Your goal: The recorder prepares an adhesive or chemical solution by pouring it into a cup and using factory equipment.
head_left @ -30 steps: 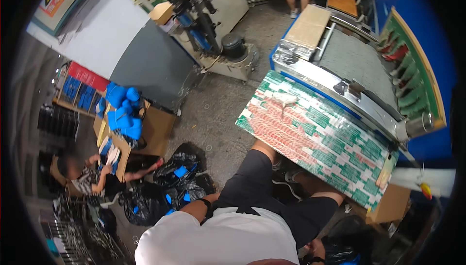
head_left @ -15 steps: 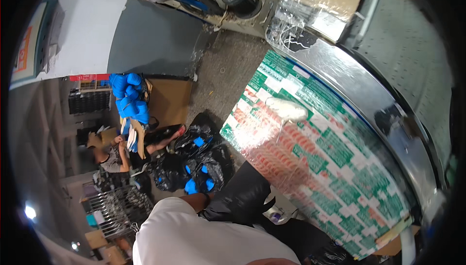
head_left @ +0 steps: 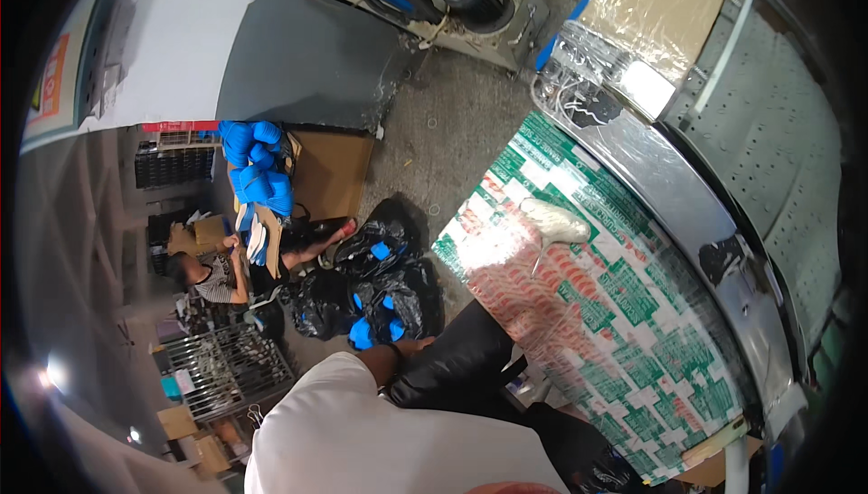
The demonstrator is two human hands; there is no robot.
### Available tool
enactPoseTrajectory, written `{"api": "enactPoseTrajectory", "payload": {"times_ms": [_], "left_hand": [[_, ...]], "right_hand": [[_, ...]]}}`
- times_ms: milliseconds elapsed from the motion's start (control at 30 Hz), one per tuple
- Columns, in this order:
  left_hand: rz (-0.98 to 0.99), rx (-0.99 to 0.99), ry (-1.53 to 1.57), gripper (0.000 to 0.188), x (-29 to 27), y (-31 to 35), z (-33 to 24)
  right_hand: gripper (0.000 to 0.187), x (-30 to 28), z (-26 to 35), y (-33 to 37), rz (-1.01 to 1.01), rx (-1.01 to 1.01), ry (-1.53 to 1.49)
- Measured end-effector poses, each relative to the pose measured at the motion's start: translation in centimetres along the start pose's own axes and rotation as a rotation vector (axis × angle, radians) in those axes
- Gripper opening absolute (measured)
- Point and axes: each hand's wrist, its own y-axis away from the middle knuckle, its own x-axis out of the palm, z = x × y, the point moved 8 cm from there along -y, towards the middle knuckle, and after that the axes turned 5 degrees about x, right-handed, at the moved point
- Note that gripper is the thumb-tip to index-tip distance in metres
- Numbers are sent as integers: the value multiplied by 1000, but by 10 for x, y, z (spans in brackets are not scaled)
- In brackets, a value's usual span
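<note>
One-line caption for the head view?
Left hand beside dark shorts, black bags nearby, a pale object on the patterned tabletop.

Bags (head_left: 409,291) on the floor (head_left: 434,114) at left, table (head_left: 633,340) at right, machine (head_left: 750,159) beyond table, person (head_left: 217,281) left of bags

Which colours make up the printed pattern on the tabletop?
The tabletop is patterned green, white and pinkish red, best seen in the head view.
</note>
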Motion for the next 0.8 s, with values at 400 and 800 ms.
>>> {"api": "enactPoseTrajectory", "payload": {"times_ms": [400,800], "left_hand": [[318,893,-628,39,69,-285,-29],[303,1752,-226,22,-4,2,-231]], "right_hand": [[48,-195,-201,154,-867,-511,131],[29,-177,-156,318,-762,-720,238]]}}
